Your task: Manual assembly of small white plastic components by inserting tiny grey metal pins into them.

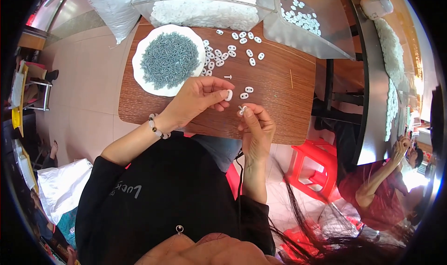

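Note:
My left hand [200, 97] pinches a small white oval plastic piece [228, 95] between thumb and fingers, just over the brown wooden table [274, 107]. A bead bracelet circles that wrist. My right hand [257, 125] holds another small white piece with a screw in it [242, 109] at its fingertips, close beside the left hand. A white plate [142, 76] heaped with grey-blue screws [170, 59] lies to the left. Several loose white oval pieces [230, 53] are scattered on the table beyond my hands, and a single screw [227, 77] lies among them.
A clear plastic bin of white pieces [205, 9] stands at the table's far edge, a clear tray [302, 25] at its right. A red plastic stool [312, 167] stands at the lower right. Another person in a red top [377, 190] sits at the right. White bags lie on the floor.

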The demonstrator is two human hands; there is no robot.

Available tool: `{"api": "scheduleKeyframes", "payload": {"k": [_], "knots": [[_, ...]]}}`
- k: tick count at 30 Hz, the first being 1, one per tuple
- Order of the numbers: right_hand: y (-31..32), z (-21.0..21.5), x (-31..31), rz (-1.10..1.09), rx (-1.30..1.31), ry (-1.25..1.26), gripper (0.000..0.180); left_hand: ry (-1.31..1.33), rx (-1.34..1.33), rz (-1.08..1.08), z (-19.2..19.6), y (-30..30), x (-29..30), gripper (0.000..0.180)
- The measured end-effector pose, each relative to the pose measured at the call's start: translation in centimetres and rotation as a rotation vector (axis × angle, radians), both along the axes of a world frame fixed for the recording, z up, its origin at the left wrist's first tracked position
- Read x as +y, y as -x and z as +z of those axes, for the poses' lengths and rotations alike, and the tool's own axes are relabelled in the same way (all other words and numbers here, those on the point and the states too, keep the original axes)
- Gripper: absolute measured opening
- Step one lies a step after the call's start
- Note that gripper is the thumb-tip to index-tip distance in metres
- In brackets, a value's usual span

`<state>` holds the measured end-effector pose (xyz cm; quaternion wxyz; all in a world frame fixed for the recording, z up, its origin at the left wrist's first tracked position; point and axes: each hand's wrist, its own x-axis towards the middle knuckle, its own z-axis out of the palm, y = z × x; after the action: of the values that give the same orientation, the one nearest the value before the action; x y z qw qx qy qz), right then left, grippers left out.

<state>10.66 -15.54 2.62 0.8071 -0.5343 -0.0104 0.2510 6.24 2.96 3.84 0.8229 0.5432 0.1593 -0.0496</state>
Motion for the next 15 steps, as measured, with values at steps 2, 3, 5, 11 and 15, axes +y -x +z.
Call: {"api": "scheduleKeyframes", "payload": {"k": [2,3,5,11,15], "knots": [[0.0,0.1,0.0,-0.002,0.005,-0.013,0.016,-0.010,-0.009,0.009,0.0,0.3,-0.1,0.027],[0.1,0.2,0.1,0.017,0.042,-0.047,0.016,-0.023,-0.020,0.015,0.0,0.5,-0.2,0.027],[0.3,0.5,0.2,0.038,0.080,-0.078,0.015,-0.030,-0.023,0.030,-0.6,0.7,-0.4,0.025],[0.9,0.3,1.3,0.090,0.180,-0.190,0.014,0.071,-0.012,0.068,-1.9,1.8,-1.9,0.018],[0.7,0.2,1.3,0.097,0.177,-0.217,0.013,0.082,-0.028,0.055,-2.3,2.2,-2.0,0.019]]}}
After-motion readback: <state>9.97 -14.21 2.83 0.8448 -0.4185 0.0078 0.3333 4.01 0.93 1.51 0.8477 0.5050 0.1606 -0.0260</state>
